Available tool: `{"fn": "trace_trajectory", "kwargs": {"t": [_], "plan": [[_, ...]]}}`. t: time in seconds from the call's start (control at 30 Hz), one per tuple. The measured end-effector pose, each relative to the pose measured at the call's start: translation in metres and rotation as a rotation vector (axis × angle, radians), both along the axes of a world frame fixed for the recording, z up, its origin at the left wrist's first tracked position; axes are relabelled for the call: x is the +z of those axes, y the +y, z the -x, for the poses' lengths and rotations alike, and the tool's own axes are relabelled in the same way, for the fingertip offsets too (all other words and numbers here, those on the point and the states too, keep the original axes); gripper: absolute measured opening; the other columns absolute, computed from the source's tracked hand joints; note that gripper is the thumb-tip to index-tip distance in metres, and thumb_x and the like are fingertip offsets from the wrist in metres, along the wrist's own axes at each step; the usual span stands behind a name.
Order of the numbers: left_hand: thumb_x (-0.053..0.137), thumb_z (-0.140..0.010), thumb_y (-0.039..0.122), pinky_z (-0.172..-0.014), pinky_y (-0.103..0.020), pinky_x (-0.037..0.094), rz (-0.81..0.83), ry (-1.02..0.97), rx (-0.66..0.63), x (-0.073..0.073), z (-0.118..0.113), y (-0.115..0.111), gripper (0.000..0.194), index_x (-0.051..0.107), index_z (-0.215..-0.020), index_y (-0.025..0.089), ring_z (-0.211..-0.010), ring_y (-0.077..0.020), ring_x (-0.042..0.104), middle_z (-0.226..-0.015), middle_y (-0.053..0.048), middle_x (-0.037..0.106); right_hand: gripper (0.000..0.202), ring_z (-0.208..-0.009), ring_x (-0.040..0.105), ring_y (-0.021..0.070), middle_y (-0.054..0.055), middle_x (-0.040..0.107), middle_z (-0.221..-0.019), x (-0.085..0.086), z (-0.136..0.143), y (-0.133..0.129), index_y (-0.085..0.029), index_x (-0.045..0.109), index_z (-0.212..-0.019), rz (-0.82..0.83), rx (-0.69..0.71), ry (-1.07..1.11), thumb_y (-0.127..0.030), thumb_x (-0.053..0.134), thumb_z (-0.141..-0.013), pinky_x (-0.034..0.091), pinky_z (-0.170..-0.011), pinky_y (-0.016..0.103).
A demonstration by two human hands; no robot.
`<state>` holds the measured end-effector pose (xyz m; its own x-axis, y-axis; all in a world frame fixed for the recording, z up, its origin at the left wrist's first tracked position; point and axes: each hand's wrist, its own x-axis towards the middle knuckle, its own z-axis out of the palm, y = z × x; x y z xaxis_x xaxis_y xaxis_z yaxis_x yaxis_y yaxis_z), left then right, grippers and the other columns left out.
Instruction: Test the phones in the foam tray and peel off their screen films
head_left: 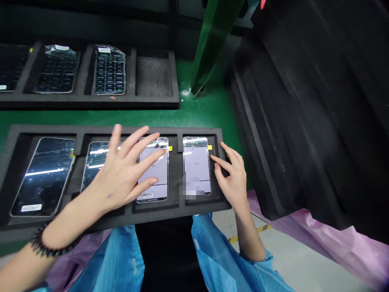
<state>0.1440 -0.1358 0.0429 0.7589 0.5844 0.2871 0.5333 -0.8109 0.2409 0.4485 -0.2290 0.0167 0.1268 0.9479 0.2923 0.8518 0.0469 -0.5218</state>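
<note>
Left hand [121,178] spread flat, fingers fanned over the second phone [95,162] and the lit third phone [153,170] in the near foam tray [178,211] on the green desk [200,111]. I'd keep those fingertips light on the glass, no smearing. Right hand [232,178] loosely open, forefinger at the right edge of the lit fourth phone [197,164], holding nothing. I'd work by the rim only.

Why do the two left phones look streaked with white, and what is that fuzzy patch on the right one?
Head view: the two dark phones mirror overhead lights as bright streaks; the right lit phone has a pixelated block at its lower left corner; the left hand is slightly motion-blurred at the fingertips; tray edges bow from wide-lens distortion.
</note>
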Motion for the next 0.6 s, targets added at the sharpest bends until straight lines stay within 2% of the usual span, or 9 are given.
{"fn": "trace_trajectory", "kwargs": {"t": [0.07,0.13,0.2,0.27,0.33,0.4,0.53,0.6], "plan": [[0.039,-0.102,0.042,-0.125,-0.075,0.004,-0.006,-0.056,0.16,0.002,0.009,-0.021,0.055,0.035,-0.157,0.036,-0.156,-0.0408,0.023,-0.171,-0.006,0.024,0.034,-0.135,0.055,0.0301,0.008,0.059,-0.148,0.006,0.006,-0.006,-0.029,0.072,-0.124,-0.044,0.005,-0.078,-0.018,0.055,-0.097,0.05,-0.109,0.057],[0.035,-0.102,0.046,-0.125,-0.076,-0.001,0.068,-0.067,0.294,-0.001,0.013,-0.041,0.056,0.032,-0.158,0.043,-0.156,-0.0435,0.02,-0.172,-0.002,0.02,0.042,-0.137,0.053,0.0315,0.01,0.055,-0.152,0.011,0.011,-0.012,-0.03,0.062,-0.138,-0.059,0.058,-0.138,-0.02,0.056,-0.097,0.049,-0.11,0.057],[0.036,-0.102,0.049,-0.124,-0.077,-0.002,0.15,-0.054,0.351,-0.008,0.014,-0.054,0.057,0.03,-0.159,0.046,-0.156,-0.0454,0.02,-0.171,-0.003,0.021,0.051,-0.141,0.049,0.0322,0.012,0.048,-0.157,0.013,0.015,-0.016,-0.029,0.05,-0.149,-0.029,0.148,-0.196,-0.023,0.056,-0.098,0.044,-0.114,0.059],[0.042,-0.101,0.049,-0.122,-0.079,-0.002,0.198,0.003,0.333,-0.017,0.014,-0.06,0.061,0.025,-0.16,0.047,-0.156,-0.0466,0.019,-0.172,-0.005,0.019,0.05,-0.143,0.047,0.0321,0.013,0.043,-0.16,0.012,0.018,-0.018,-0.029,0.048,-0.149,0.02,0.226,-0.257,-0.026,0.054,-0.1,0.038,-0.119,0.061],[0.049,-0.1,0.048,-0.121,-0.08,-0.002,0.203,0.059,0.291,-0.022,0.015,-0.06,0.067,0.021,-0.161,0.047,-0.157,-0.0464,0.017,-0.173,-0.006,0.017,0.043,-0.143,0.047,0.0315,0.012,0.042,-0.162,0.011,0.018,-0.018,-0.031,0.053,-0.144,0.07,0.269,-0.3,-0.029,0.053,-0.101,0.032,-0.121,0.063],[0.047,-0.1,0.047,-0.122,-0.079,-0.002,0.188,0.07,0.27,-0.021,0.017,-0.056,0.068,0.019,-0.162,0.045,-0.157,-0.0455,0.017,-0.173,-0.007,0.016,0.041,-0.144,0.046,0.0315,0.011,0.042,-0.162,0.011,0.017,-0.017,-0.032,0.053,-0.143,0.106,0.283,-0.298,-0.031,0.052,-0.102,0.03,-0.122,0.064],[0.042,-0.101,0.048,-0.123,-0.077,-0.001,0.147,0.014,0.271,-0.001,0.016,-0.038,0.065,0.023,-0.162,0.039,-0.157,-0.0457,0.018,-0.172,-0.009,0.019,0.053,-0.148,0.041,0.0327,0.012,0.039,-0.163,0.013,0.01,-0.006,-0.03,0.037,-0.156,0.112,0.21,-0.2,-0.034,0.047,-0.104,0.03,-0.122,0.063],[0.045,-0.101,0.043,-0.123,-0.078,0.0,0.097,0.03,0.244,0.009,0.01,-0.025,0.063,0.026,-0.161,0.037,-0.157,-0.0451,0.019,-0.171,-0.01,0.022,0.053,-0.148,0.041,0.0325,0.012,0.039,-0.163,0.014,0.006,0.004,-0.031,0.036,-0.157,0.089,0.156,-0.163,-0.034,0.046,-0.104,0.032,-0.122,0.062]]}}
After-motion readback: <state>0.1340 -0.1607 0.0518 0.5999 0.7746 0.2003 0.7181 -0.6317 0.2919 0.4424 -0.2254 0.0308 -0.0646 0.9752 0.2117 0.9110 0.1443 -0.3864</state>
